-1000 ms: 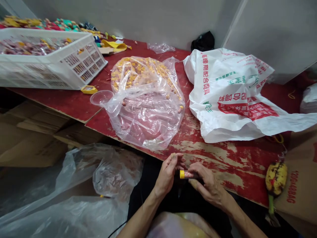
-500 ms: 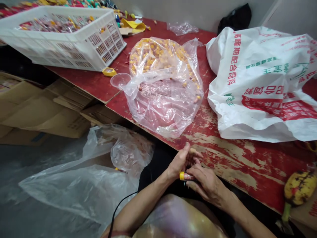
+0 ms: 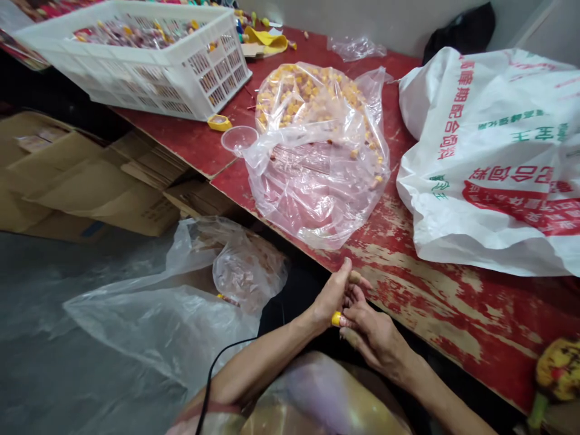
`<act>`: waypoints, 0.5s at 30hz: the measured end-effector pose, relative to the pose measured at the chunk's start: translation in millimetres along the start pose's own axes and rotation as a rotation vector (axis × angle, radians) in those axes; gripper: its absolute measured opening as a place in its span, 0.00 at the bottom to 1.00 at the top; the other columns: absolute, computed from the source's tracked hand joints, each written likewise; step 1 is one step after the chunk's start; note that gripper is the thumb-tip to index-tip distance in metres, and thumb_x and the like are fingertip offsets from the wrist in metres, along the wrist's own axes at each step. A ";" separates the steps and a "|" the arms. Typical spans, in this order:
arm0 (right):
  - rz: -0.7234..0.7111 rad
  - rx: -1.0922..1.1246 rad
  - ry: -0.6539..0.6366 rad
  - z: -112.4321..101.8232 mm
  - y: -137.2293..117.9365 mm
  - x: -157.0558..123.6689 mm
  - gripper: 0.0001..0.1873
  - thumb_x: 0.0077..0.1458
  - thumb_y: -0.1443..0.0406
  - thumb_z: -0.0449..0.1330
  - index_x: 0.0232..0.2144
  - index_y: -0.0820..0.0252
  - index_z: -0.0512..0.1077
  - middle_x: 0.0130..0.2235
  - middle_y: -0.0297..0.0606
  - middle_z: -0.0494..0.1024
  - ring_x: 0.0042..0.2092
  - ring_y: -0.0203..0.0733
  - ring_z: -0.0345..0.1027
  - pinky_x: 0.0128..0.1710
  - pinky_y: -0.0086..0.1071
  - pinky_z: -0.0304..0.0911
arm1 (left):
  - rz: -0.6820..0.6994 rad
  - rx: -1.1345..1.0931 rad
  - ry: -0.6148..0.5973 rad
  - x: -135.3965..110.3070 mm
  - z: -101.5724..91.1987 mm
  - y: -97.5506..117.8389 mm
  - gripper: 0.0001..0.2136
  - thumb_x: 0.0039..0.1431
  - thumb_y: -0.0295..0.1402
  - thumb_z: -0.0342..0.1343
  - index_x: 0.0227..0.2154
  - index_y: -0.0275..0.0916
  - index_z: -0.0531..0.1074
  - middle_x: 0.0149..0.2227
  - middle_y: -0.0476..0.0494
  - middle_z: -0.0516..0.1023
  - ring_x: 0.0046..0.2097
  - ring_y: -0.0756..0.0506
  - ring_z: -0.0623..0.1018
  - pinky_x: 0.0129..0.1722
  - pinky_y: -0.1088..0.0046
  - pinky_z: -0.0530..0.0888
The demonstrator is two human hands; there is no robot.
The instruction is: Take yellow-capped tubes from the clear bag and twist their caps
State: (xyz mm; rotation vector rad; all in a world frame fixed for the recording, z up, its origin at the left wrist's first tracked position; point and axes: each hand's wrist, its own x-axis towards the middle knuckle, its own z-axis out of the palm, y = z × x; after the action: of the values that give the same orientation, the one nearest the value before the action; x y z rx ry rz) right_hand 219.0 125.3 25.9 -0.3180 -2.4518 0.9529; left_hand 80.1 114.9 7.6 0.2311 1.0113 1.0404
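Two hands in view. My right hand [image 3: 374,338] is closed on one small yellow-capped tube [image 3: 336,319], only its cap showing past the fingers, held low just off the tabletop's near edge. My left hand [image 3: 333,296] is curled close against it; whether it grips too, I cannot tell. On the tabletop [image 3: 435,290], red paint worn and peeling: one white plastic crate [image 3: 199,78] of wrapped pieces, one clear bag [image 3: 317,175] of yellow-topped pieces, one clear cup [image 3: 239,139], one white printed carrier bag [image 3: 475,163]. Below, on the grey floor [image 3: 45,302]: flattened cardboard boxes [image 3: 90,181], one loose clear plastic bag [image 3: 181,308]. Against the pale wall [image 3: 385,18], one black bag [image 3: 460,30].
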 end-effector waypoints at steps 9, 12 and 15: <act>0.069 -0.185 0.202 -3.1 14.3 2.7 0.11 0.61 0.70 0.54 0.47 0.60 0.65 0.43 0.44 0.70 0.44 0.42 0.69 0.41 0.32 0.68 | 0.221 0.064 -0.001 -27.1 -12.1 -5.5 0.28 0.48 0.58 0.56 0.31 0.32 0.72 0.21 0.46 0.71 0.22 0.50 0.70 0.22 0.77 0.67; 0.070 -0.280 0.189 -1.0 22.0 -5.8 0.13 0.63 0.65 0.52 0.50 0.59 0.63 0.46 0.47 0.70 0.44 0.45 0.69 0.39 0.36 0.68 | 0.272 0.178 -0.009 -43.4 -18.3 -3.8 0.22 0.50 0.52 0.57 0.32 0.34 0.70 0.21 0.49 0.70 0.20 0.51 0.69 0.22 0.76 0.67; 0.091 -0.351 0.166 -15.6 55.5 -29.4 0.17 0.61 0.58 0.53 0.51 0.57 0.62 0.47 0.50 0.69 0.43 0.51 0.69 0.37 0.42 0.68 | 0.470 0.318 0.370 -62.7 -53.1 13.4 0.17 0.53 0.46 0.54 0.35 0.36 0.72 0.25 0.48 0.72 0.23 0.51 0.71 0.24 0.77 0.68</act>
State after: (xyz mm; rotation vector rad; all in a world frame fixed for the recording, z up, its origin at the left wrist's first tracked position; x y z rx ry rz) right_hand 254.3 163.5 -12.5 -0.6064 -2.4575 0.5022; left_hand 22.5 56.7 22.9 0.5719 1.5044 1.3741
